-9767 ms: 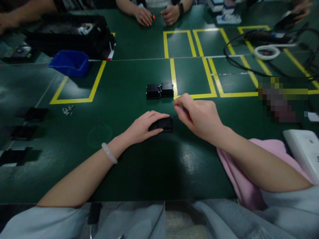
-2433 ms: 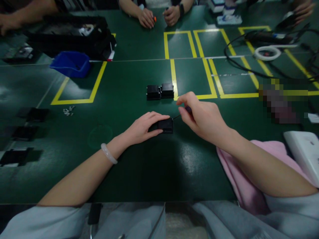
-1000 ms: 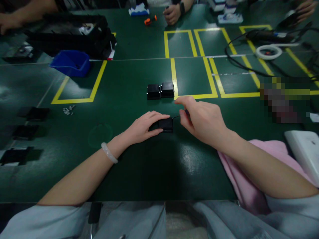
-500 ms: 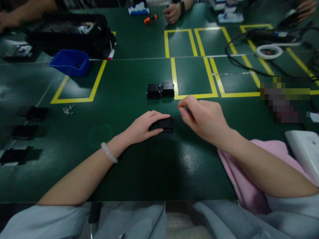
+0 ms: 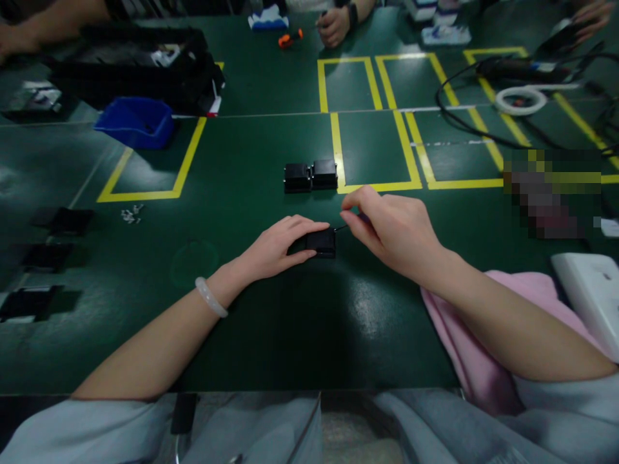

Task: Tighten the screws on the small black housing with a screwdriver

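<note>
A small black box (image 5: 322,241) lies on the green table in front of me. My left hand (image 5: 283,246) is closed on it from the left, thumb along the near side and fingers over the far edge, which hides its left part. In my right hand (image 5: 394,225) is a screwdriver (image 5: 342,227). Only its thin dark shaft shows; the handle is inside my fingers. The shaft's tip meets the box's far right corner. Beyond my hands, two similar black boxes (image 5: 310,175) stand side by side. Several small screws (image 5: 131,214) lie loose to the left.
Black parts (image 5: 48,256) lie at the far left. A blue bin (image 5: 135,122) stands before a large black tray (image 5: 130,74). Pink cloth (image 5: 464,322) and a white device (image 5: 587,290) are at my right. Cables (image 5: 442,106) and co-workers' hands (image 5: 333,28) are across the table.
My right hand has shifted very slightly left, its fingers turned a little around the screwdriver. My left hand and the black box stay in place.
</note>
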A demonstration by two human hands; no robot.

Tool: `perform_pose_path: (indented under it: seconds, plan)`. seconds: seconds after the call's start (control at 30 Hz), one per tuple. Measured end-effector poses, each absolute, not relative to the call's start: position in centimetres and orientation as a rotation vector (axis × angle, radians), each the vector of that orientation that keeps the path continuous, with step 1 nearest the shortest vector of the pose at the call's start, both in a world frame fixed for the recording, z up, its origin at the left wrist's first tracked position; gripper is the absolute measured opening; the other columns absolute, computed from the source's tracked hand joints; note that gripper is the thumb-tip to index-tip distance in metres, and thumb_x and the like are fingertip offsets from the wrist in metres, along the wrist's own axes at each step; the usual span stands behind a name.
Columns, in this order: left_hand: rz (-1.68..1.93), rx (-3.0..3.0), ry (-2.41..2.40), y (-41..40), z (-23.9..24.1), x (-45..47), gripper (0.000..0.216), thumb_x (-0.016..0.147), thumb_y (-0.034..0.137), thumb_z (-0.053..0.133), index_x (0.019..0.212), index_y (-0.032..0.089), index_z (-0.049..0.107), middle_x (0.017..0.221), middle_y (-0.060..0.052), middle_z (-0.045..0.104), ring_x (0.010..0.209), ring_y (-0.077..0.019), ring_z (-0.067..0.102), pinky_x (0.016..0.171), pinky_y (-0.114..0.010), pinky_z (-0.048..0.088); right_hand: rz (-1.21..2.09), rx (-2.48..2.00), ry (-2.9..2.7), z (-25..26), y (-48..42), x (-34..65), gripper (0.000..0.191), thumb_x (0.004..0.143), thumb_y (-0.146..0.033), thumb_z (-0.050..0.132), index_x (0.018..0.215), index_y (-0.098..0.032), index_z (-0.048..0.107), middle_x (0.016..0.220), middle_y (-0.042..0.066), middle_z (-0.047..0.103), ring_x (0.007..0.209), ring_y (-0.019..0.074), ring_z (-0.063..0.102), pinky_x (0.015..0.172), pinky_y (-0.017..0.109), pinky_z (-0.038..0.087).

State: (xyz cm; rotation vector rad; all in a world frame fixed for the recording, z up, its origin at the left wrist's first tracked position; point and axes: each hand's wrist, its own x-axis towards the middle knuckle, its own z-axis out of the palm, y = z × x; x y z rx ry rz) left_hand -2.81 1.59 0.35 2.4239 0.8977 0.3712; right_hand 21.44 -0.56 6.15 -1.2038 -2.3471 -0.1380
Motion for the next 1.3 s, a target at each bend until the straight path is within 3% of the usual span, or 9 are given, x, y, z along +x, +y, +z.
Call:
perform_pose_path:
  seconds: [0.2, 0.4, 0.57, 0.73, 0.9, 1.07, 1.23, 1.3]
  plan:
    - [0.362, 2.422, 0.906, 1.56, 0.45, -2.8, 0.046, 0.097, 0.03, 0.054, 0.142, 0.025, 0.045, 0.132, -0.007, 0.056, 0.121, -0.0234, 0.051, 0.102, -0.039, 0.043, -0.032, -1.093, -2.352, 6.07, -0.45, 21.57, 0.016, 0.096, -0.021, 0.044, 0.105, -0.016, 0.055, 0.081, 0.001, 0.07, 0.066, 0.0115, 0.063, 0.061, 0.023, 0.037]
    - [0.373, 2.432, 0.895, 1.59, 0.38, -2.81, 0.048, 0.097, 0.029, 0.055, 0.143, 0.025, 0.044, 0.132, -0.007, 0.056, 0.12, -0.0232, 0.051, 0.101, -0.039, 0.043, -0.105, -1.179, -2.38, 6.23, -0.54, 21.59, 0.024, 0.099, -0.034, 0.041, 0.094, -0.017, 0.058, 0.072, 0.001, 0.067, 0.062, 0.0151, 0.064, 0.056, 0.026, 0.034]
    - [0.372, 2.433, 0.901, 1.54, 0.34, -2.83, 0.048, 0.096, 0.029, 0.056, 0.142, 0.025, 0.044, 0.131, -0.006, 0.056, 0.12, -0.0225, 0.051, 0.101, -0.038, 0.044, -0.038, -1.093, -2.375, 6.15, -0.53, 21.58, 0.017, 0.096, -0.022, 0.042, 0.106, -0.016, 0.055, 0.085, 0.002, 0.071, 0.069, 0.0127, 0.066, 0.061, 0.023, 0.037]
    - [0.373, 2.43, 0.907, 1.49, 0.37, -2.89, 0.048, 0.096, 0.029, 0.056, 0.142, 0.025, 0.044, 0.131, -0.007, 0.055, 0.12, -0.0229, 0.051, 0.101, -0.038, 0.044, -0.119, -1.176, -2.381, 6.2, -0.57, 21.55, 0.023, 0.098, -0.033, 0.042, 0.095, -0.017, 0.058, 0.07, 0.0, 0.067, 0.06, 0.0145, 0.063, 0.056, 0.026, 0.033]
    - [0.369, 2.436, 0.907, 1.57, 0.34, -2.88, 0.048, 0.096, 0.028, 0.056, 0.143, 0.025, 0.044, 0.132, -0.006, 0.056, 0.12, -0.0227, 0.051, 0.101, -0.038, 0.044, -0.054, -1.141, -2.375, 6.26, -0.57, 21.55, 0.018, 0.096, -0.022, 0.042, 0.106, -0.017, 0.056, 0.083, 0.001, 0.07, 0.068, 0.0126, 0.065, 0.06, 0.024, 0.035]
    - [0.371, 2.434, 0.915, 1.54, 0.31, -2.86, 0.049, 0.096, 0.03, 0.056, 0.143, 0.025, 0.044, 0.131, -0.006, 0.055, 0.119, -0.0228, 0.052, 0.101, -0.038, 0.044, -0.132, -1.186, -2.388, 6.22, -0.64, 21.51, 0.025, 0.099, -0.033, 0.04, 0.094, -0.018, 0.059, 0.068, -0.001, 0.066, 0.06, 0.0139, 0.061, 0.056, 0.026, 0.032]
    - [0.372, 2.437, 0.898, 1.54, 0.37, -2.82, 0.047, 0.097, 0.029, 0.055, 0.143, 0.025, 0.044, 0.132, -0.006, 0.056, 0.12, -0.0228, 0.051, 0.102, -0.038, 0.043, -0.041, -1.206, -2.358, 6.32, -0.74, 21.43, 0.02, 0.096, -0.022, 0.041, 0.108, -0.017, 0.056, 0.075, -0.001, 0.067, 0.062, 0.0113, 0.06, 0.058, 0.024, 0.033]
    - [0.378, 2.437, 0.9, 1.56, 0.35, -2.82, 0.047, 0.097, 0.029, 0.056, 0.142, 0.025, 0.044, 0.132, -0.006, 0.056, 0.12, -0.0227, 0.051, 0.102, -0.038, 0.043, -0.061, -1.223, -2.365, 6.33, -0.75, 21.44, 0.019, 0.096, -0.026, 0.042, 0.105, -0.016, 0.056, 0.072, -0.001, 0.066, 0.062, 0.012, 0.06, 0.057, 0.024, 0.032]
